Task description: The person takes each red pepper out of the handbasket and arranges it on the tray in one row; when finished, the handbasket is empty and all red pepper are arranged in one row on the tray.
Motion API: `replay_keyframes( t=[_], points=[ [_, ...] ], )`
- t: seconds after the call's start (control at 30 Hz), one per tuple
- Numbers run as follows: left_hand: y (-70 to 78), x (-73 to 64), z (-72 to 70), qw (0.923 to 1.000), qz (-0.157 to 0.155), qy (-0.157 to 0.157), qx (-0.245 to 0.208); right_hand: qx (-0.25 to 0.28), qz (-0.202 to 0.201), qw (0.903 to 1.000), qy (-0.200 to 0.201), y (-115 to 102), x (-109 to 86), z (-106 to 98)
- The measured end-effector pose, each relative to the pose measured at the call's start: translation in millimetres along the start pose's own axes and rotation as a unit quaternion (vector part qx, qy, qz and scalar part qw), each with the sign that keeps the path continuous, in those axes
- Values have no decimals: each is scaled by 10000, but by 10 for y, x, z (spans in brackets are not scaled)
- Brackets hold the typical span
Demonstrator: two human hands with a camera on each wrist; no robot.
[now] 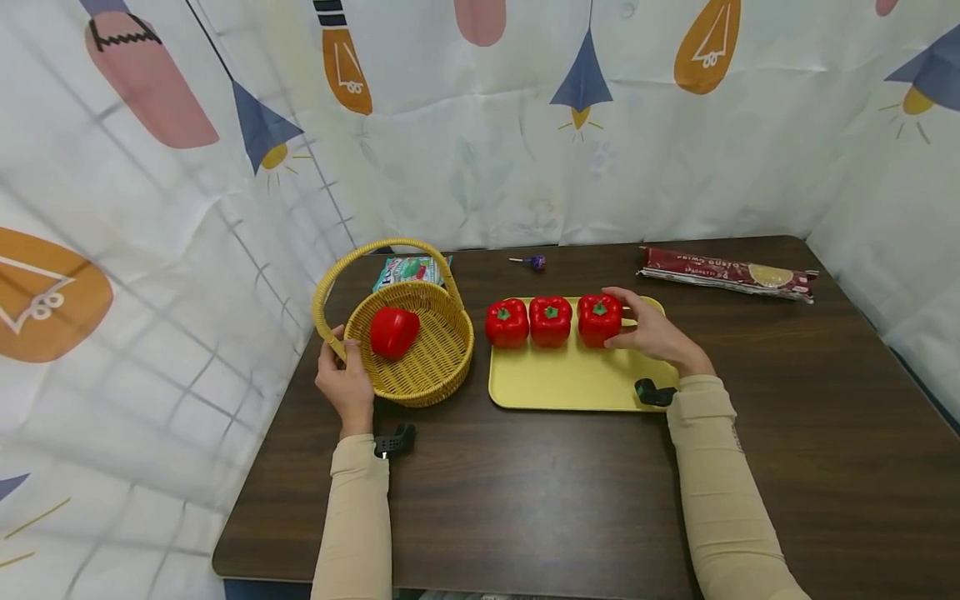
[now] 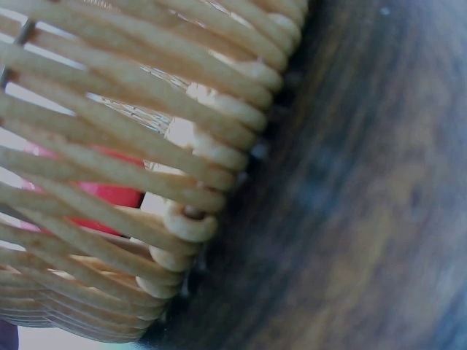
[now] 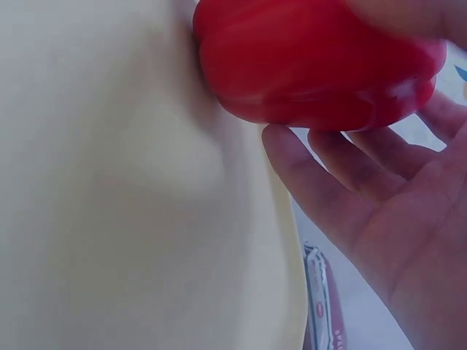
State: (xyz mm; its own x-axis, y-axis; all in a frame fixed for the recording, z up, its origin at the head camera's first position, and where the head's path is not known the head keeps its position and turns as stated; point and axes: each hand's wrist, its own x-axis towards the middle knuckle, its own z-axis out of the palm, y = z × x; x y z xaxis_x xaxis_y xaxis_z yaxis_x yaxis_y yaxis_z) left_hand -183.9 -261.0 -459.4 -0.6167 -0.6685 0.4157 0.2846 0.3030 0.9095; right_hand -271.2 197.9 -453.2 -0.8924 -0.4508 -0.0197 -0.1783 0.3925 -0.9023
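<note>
My left hand [image 1: 345,385] holds the yellow wicker basket [image 1: 442,379] at its left side, by the foot of the raised handle. One red bell pepper [image 1: 394,332] lies on its side in the basket; through the weave it shows as a red patch in the left wrist view. Three more red bell peppers stand in a row along the back of the yellow tray [image 1: 570,379]. My right hand [image 1: 645,329] grips the rightmost bell pepper [image 3: 314,69], thumb on one side and fingers on the other. The left bell pepper [image 1: 507,323] and middle bell pepper [image 1: 551,322] are untouched.
Behind the basket lies a light-blue packet [image 1: 412,271], partly hidden. A small purple-wrapped lollipop [image 1: 536,262] is at the table's back edge. A long dark-red snack packet [image 1: 727,273] lies at the back right. A patterned curtain [image 1: 487,167] hangs behind the brown table [image 1: 525,500].
</note>
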Motion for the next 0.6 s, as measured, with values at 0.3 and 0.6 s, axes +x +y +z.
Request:
replay_keyframes(
  t=[0.3, 0.6],
  points=[
    [-1, -2, -1, 10000, 45, 15, -9, -68, 163, 9997, 142, -27, 1, 33],
    [-15, 11, -10, 9999, 101, -28, -33, -106, 340, 9992, 173, -194, -27, 75]
  ],
)
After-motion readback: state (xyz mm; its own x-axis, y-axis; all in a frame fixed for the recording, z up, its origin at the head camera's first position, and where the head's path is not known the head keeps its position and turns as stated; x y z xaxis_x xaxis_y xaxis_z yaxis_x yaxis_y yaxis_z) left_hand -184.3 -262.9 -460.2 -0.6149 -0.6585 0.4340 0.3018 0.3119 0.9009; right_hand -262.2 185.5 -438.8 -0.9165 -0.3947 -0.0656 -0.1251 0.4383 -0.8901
